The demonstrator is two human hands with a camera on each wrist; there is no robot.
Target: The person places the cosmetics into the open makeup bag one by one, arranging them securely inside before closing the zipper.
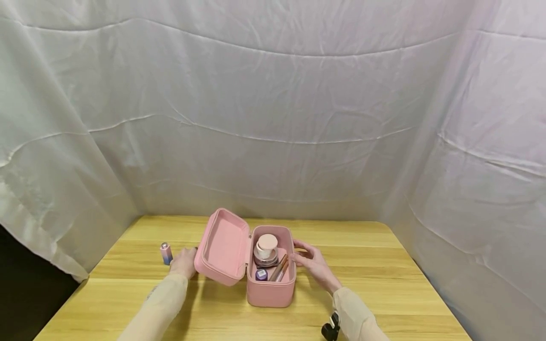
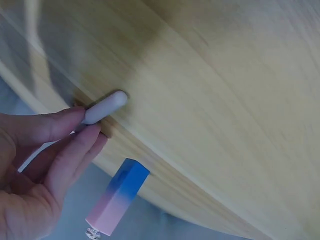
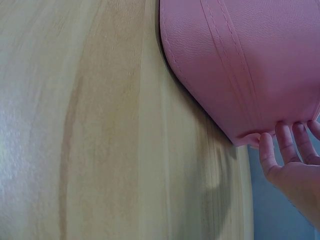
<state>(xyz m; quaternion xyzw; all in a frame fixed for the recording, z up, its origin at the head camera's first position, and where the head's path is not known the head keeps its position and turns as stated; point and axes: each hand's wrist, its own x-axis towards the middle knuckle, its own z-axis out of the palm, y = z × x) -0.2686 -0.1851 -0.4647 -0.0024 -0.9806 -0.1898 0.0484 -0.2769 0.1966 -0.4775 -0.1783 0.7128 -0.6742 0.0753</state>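
Note:
A pink cosmetic case (image 1: 270, 297) stands on the table with its lid (image 1: 226, 244) swung out to the left. Inside are a pale-lidded jar (image 1: 268, 242) above a clear container, a purple-lidded pot (image 1: 261, 274) and slim brown tubes (image 1: 279, 270). Left of the lid, my left hand (image 1: 183, 263) pinches a white round-ended stick (image 2: 106, 107) between thumb and fingers, close to the tabletop; its exact kind is unclear. My right hand (image 1: 316, 267) touches the case's right side with extended fingers (image 3: 287, 142).
A pink-and-blue lipstick tube (image 1: 166, 254) stands on the table (image 1: 354, 246) to the left of my left hand. Grey-white curtains (image 1: 273, 104) hang behind and at both sides. A small black object (image 1: 330, 327) shows by my right sleeve.

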